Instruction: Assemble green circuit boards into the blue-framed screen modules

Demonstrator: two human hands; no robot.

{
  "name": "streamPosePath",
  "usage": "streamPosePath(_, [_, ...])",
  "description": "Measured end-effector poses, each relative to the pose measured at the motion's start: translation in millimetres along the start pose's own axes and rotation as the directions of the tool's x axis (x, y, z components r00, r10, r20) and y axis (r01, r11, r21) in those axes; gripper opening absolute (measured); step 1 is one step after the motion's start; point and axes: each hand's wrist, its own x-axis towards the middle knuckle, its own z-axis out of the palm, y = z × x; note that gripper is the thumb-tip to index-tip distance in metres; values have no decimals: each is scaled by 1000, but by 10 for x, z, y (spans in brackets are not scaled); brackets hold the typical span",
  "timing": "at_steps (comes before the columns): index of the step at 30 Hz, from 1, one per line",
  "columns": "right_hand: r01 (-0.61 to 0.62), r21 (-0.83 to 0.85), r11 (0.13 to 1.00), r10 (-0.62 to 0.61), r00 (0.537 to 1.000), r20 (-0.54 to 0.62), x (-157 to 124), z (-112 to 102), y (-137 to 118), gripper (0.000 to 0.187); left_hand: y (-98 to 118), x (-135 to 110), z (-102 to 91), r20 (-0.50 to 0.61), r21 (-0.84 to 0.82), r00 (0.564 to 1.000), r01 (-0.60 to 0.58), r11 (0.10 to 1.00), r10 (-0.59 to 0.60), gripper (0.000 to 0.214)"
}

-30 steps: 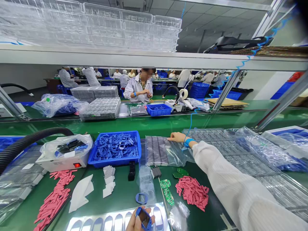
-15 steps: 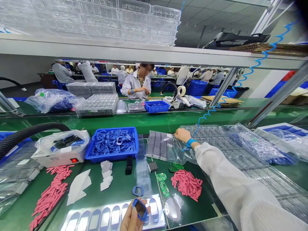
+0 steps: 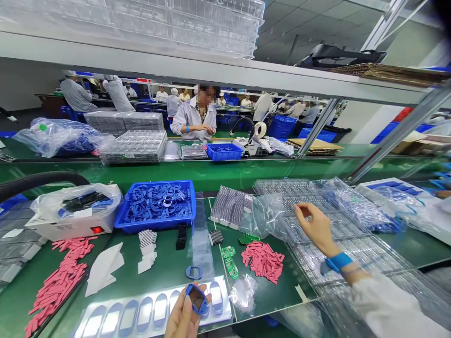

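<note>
Blue plastic frame [image 3: 196, 299] pinched in my left hand [image 3: 185, 314], fingers closed round it, at the bench's near edge, over the end of a lit tray with oval recesses [image 3: 151, 307]. Second blue frame [image 3: 194, 272] lies just beyond. My right hand [image 3: 317, 227] open, fingers loosely curled, nothing visible in it, above stacked clear plastic trays [image 3: 347, 253]. Open bench between hands holds green circuit boards [image 3: 228, 260] and pink pads [image 3: 262, 261]. Blue crate [image 3: 155, 224] full of blue frames to the left. Green workbench [image 3: 169, 277]; person [image 3: 192, 119] working across the aisle.
</note>
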Motion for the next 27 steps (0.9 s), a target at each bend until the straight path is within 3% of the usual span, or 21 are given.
streamPosePath(4, [123, 171, 978, -149, 977, 153, -334, -24, -96, 21, 8, -3, -6, 3, 35, 1000, 14, 999, -14, 28])
streamPosePath(8, [142, 334, 932, -236, 936, 262, -160, 216, -255, 20, 28, -21, 34, 12, 43, 1000, -4, 999, 4, 28])
streamPosePath(12, [32, 409, 912, -113, 978, 173, 63, 353, -242, 19, 35, -35, 69, -6, 35, 1000, 0, 999, 0, 26])
streamPosePath(15, [-92, 464, 881, 30, 990, 141, 42, 368, -132, 28, 25, -35, 82, -25, 35, 1000, -3, 999, 4, 27])
streamPosePath(17, [-166, 502, 849, 72, 977, 201, -31, 376, -62, 31, 14, -31, 82, -31, 46, 999, -18, 999, 19, 28])
streamPosePath(21, [-242, 504, 829, 37, 923, 382, -97, 457, -11, 26, -1, -25, 55, -31, 72, 999, -34, 997, 36, 28])
streamPosePath(27, [-160, 319, 934, -20, 869, 494, 255, 748, -135, 31, 17, -12, 12, -12, 54, 1000, 8, 998, -7, 26])
